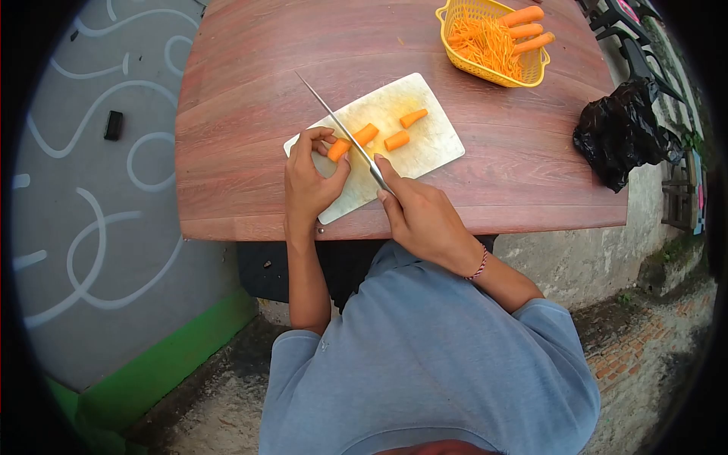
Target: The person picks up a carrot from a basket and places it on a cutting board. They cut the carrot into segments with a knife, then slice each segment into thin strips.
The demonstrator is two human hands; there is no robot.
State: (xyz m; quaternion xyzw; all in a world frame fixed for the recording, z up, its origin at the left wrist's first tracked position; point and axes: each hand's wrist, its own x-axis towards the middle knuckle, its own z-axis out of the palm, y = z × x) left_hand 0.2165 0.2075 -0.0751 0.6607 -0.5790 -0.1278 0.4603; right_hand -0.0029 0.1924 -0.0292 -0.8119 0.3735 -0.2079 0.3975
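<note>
A white cutting board (425,155) lies at an angle near the table's front edge. My right hand (425,220) is wrapped round the handle of a long knife (337,120), whose blade points up and left across the board. My left hand (312,178) grips a piece of carrot (339,149) between thumb and fingers, at the board's left side. Just beyond it, against the blade, is another carrot piece (365,135). Two more cut pieces, a short carrot chunk (396,140) and a tapered carrot end (413,117), rest right of the knife.
On the wooden table (258,83), a yellow plastic basket (493,74) holds shredded carrot (485,47) and several whole carrots (523,15). A black plastic bag (618,136) hangs at the table's right edge. Left of the table, a grey surface bears white painted curves.
</note>
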